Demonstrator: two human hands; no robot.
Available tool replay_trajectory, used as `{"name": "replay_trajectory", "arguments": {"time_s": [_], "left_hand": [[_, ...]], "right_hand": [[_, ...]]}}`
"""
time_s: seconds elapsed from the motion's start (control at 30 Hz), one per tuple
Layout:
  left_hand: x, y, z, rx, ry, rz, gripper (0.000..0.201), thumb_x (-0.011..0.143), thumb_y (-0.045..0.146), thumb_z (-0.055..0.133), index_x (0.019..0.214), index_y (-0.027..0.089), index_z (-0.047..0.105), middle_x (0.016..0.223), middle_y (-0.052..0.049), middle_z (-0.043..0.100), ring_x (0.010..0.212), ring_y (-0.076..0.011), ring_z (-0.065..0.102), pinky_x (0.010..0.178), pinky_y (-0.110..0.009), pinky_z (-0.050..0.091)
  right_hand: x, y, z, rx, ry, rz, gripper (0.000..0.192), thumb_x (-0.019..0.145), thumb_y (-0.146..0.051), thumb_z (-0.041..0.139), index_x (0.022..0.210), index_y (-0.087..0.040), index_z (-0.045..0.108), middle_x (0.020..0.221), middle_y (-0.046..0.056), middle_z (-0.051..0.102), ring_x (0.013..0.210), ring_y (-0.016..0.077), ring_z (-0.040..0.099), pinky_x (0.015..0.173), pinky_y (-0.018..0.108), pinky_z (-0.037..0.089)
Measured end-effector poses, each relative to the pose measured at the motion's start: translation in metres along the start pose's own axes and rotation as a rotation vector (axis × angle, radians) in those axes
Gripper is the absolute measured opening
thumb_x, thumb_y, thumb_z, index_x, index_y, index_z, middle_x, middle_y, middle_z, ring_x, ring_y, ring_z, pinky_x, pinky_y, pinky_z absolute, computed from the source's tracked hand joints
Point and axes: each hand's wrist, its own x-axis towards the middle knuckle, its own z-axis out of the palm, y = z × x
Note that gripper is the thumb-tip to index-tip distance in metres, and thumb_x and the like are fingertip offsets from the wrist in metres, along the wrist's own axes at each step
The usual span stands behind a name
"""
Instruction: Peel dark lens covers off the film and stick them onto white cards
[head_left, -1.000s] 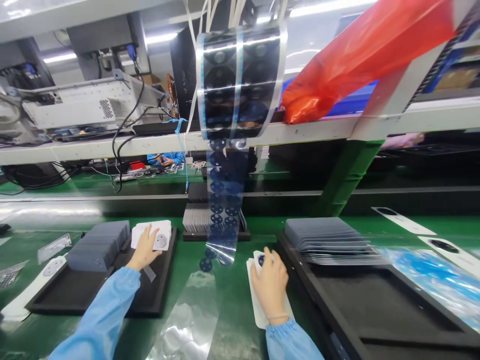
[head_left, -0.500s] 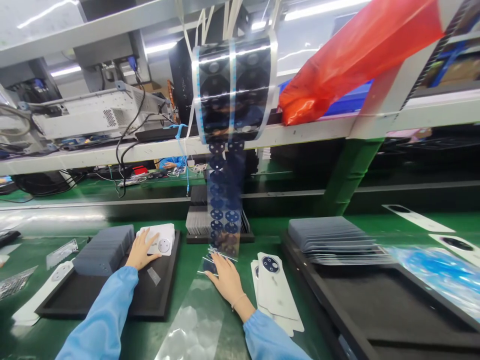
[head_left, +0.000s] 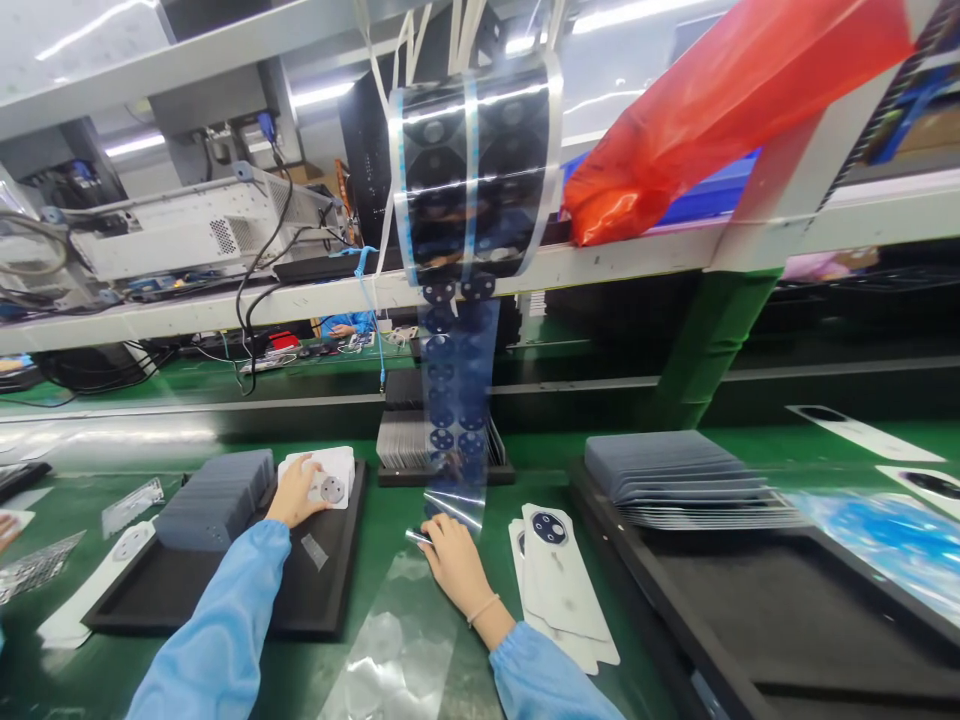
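My left hand [head_left: 294,492] is closed over the edge of a white phone back panel [head_left: 339,466], which has a round grey camera ring and lies on others like it at the back of a black tray [head_left: 300,612]. The fingertips are partly hidden. My right hand [head_left: 456,565] pinches a clear film strip [head_left: 459,400] printed with dark round camera-ring stickers. The strip hangs from a large roll [head_left: 476,175] on the shelf. Its peeled backing curls at my fingers, and clear film [head_left: 401,640] runs toward me below. Right of that hand lie white phone back panels [head_left: 566,590] with dark rings.
Grey panels [head_left: 214,500] stand in the left tray. More grey panels [head_left: 667,475] lean in a black tray [head_left: 810,600] at right. Behind the strip stands a rack of panels [head_left: 401,440]. A red bag [head_left: 720,120] hangs over the shelf edge [head_left: 622,265]. Another person's hand [head_left: 9,528] shows far left.
My left fingers have drawn together from a spread pose over the white panel. My right hand has bent and lifted the film, which now curls at the fingertips.
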Motion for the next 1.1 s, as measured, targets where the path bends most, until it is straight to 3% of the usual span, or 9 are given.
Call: {"name": "replay_trajectory", "arguments": {"time_s": [0.13, 0.3, 0.4, 0.5, 0.6, 0.7, 0.8, 0.93, 1.1], "left_hand": [[0.008, 0.009, -0.012, -0.080, -0.020, -0.038, 0.045, 0.051, 0.035, 0.085, 0.083, 0.022, 0.055, 0.123, -0.014, 0.060, 0.118, -0.0371, 0.054, 0.101, -0.049, 0.043], [-0.002, 0.023, -0.038, -0.263, -0.037, -0.157, 0.028, 0.065, 0.042, 0.076, 0.066, 0.024, 0.055, 0.070, 0.000, 0.063, 0.077, -0.0267, 0.064, 0.079, -0.037, 0.048], [-0.012, 0.041, -0.054, -0.421, 0.058, -0.276, 0.028, 0.074, 0.052, 0.068, 0.075, 0.025, 0.059, 0.069, 0.000, 0.065, 0.073, -0.0247, 0.064, 0.071, -0.032, 0.047], [-0.019, 0.078, -0.059, -0.664, 0.143, -0.363, 0.039, 0.083, 0.062, 0.057, 0.091, 0.023, 0.056, 0.080, -0.003, 0.070, 0.076, -0.0245, 0.068, 0.068, -0.032, 0.050], [-0.028, 0.129, -0.044, -0.918, 0.107, -0.405, 0.046, 0.083, 0.067, 0.057, 0.097, 0.023, 0.050, 0.073, -0.002, 0.070, 0.064, -0.0223, 0.068, 0.058, -0.029, 0.051], [-0.036, 0.180, -0.016, -1.118, 0.029, -0.414, 0.047, 0.080, 0.067, 0.062, 0.094, 0.024, 0.049, 0.065, 0.001, 0.067, 0.056, -0.0207, 0.066, 0.054, -0.029, 0.050], [-0.043, 0.220, 0.013, -1.267, -0.045, -0.407, 0.042, 0.079, 0.065, 0.064, 0.090, 0.025, 0.053, 0.063, 0.000, 0.066, 0.053, -0.0202, 0.064, 0.052, -0.030, 0.050], [-0.052, 0.244, 0.040, -1.348, -0.068, -0.387, 0.033, 0.083, 0.058, 0.063, 0.089, 0.026, 0.060, 0.071, -0.003, 0.068, 0.061, -0.0202, 0.063, 0.056, -0.030, 0.049], [-0.063, 0.247, 0.051, -1.328, -0.073, -0.364, 0.028, 0.088, 0.048, 0.058, 0.097, 0.022, 0.064, 0.079, -0.002, 0.070, 0.070, -0.0202, 0.062, 0.065, -0.031, 0.047]], "right_hand": [[-0.001, -0.001, -0.004, 0.191, 0.030, 0.074, 0.015, 0.093, -0.032, 0.063, 0.092, -0.017, 0.062, 0.098, 0.003, 0.062, 0.086, 0.0174, 0.060, 0.081, 0.037, 0.051], [0.005, -0.001, -0.015, 0.494, 0.044, 0.200, 0.026, 0.081, -0.037, 0.074, 0.075, -0.019, 0.055, 0.078, -0.002, 0.060, 0.076, 0.0165, 0.059, 0.077, 0.035, 0.050], [0.009, -0.001, -0.024, 0.705, 0.075, 0.308, 0.032, 0.073, -0.041, 0.078, 0.086, -0.022, 0.057, 0.074, -0.003, 0.061, 0.072, 0.0172, 0.061, 0.075, 0.035, 0.051], [0.013, -0.005, -0.034, 0.886, 0.106, 0.392, 0.051, 0.068, -0.048, 0.081, 0.106, -0.024, 0.059, 0.072, -0.004, 0.064, 0.069, 0.0179, 0.063, 0.069, 0.034, 0.053], [0.014, -0.011, -0.045, 0.983, 0.152, 0.442, 0.048, 0.067, -0.055, 0.081, 0.098, -0.021, 0.067, 0.078, 0.001, 0.069, 0.076, 0.0197, 0.065, 0.074, 0.035, 0.054], [0.014, -0.012, -0.057, 1.006, 0.214, 0.482, 0.043, 0.066, -0.057, 0.082, 0.082, -0.020, 0.069, 0.081, 0.003, 0.070, 0.078, 0.0202, 0.065, 0.076, 0.035, 0.053], [0.013, -0.011, -0.065, 1.002, 0.260, 0.514, 0.043, 0.064, -0.058, 0.084, 0.080, -0.019, 0.070, 0.076, 0.003, 0.070, 0.073, 0.0201, 0.063, 0.071, 0.035, 0.053], [0.011, -0.010, -0.066, 0.977, 0.257, 0.530, 0.043, 0.064, -0.057, 0.083, 0.082, -0.019, 0.073, 0.079, 0.005, 0.073, 0.076, 0.0227, 0.066, 0.071, 0.037, 0.054], [0.008, -0.009, -0.064, 0.858, 0.221, 0.533, 0.034, 0.068, -0.047, 0.081, 0.087, -0.020, 0.078, 0.088, 0.007, 0.075, 0.078, 0.0233, 0.063, 0.075, 0.038, 0.050]]}}
